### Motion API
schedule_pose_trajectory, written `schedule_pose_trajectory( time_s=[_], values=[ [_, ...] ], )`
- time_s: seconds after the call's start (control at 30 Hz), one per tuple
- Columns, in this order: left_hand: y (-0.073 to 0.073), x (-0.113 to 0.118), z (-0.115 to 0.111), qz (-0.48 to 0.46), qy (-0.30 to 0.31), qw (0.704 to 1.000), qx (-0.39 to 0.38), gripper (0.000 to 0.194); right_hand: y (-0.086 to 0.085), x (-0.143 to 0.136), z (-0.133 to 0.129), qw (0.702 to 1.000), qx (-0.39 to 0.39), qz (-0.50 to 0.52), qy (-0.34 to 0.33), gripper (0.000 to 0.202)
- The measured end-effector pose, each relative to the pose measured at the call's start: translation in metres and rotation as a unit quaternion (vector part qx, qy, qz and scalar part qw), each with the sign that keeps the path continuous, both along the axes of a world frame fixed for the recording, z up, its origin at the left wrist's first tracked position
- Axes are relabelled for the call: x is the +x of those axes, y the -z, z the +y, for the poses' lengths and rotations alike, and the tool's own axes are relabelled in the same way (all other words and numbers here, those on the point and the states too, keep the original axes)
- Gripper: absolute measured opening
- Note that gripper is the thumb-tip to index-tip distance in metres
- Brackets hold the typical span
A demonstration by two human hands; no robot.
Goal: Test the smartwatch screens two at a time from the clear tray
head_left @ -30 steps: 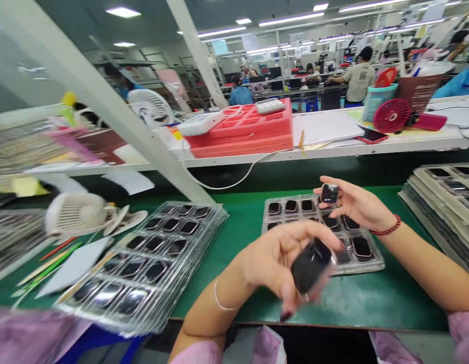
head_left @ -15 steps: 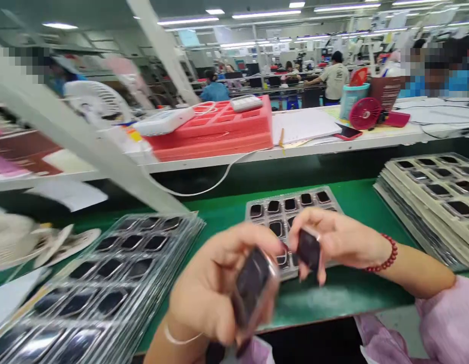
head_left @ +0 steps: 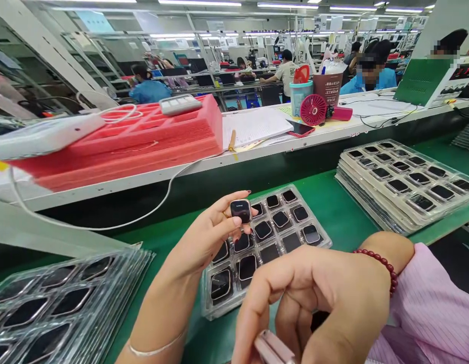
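Head view, and closest of all was the right hand (head_left: 321, 303), half curled, pinching one smooth rose metal case (head_left: 274, 349), partly cut off at the bottom edge! Round red beads (head_left: 382, 263) ringed that wrist. Left, one stack of glossy clear plastic trays (head_left: 124, 298). Then the left hand (head_left: 204, 235), thumb and fingers closed on one square watch (head_left: 241, 211), glassy, round-cornered, held over one moulded plastic tray (head_left: 207, 308) with at least ten matching watches (head_left: 281, 219). Right of it, one cream-edged tray stack (head_left: 371, 202). Beyond, on the white shelf (head_left: 325, 135): one spongy red foam block (head_left: 173, 144), one round pink fan (head_left: 313, 109), one turquoise cup (head_left: 301, 101).
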State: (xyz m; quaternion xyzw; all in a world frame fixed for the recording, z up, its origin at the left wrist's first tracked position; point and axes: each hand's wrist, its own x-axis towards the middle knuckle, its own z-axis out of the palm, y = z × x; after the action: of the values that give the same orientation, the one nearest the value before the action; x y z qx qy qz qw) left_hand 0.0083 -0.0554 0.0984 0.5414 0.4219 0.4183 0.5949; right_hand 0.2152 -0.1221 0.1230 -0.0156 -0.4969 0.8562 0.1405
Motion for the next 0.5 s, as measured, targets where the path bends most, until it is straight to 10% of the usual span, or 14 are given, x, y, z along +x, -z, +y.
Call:
schedule_pose_trajectory(
  time_s=[0.3,0.5],
  values=[
    [0.013,-0.004,0.008,0.009,-0.054,0.996,0.065,0.042,0.029,0.011,0.079,0.958,0.07,0.001,0.276,0.045],
    [0.015,0.002,0.008,0.026,-0.057,0.994,0.088,0.043,0.048,0.01,0.117,0.927,0.136,-0.096,0.335,0.046]
  ],
)
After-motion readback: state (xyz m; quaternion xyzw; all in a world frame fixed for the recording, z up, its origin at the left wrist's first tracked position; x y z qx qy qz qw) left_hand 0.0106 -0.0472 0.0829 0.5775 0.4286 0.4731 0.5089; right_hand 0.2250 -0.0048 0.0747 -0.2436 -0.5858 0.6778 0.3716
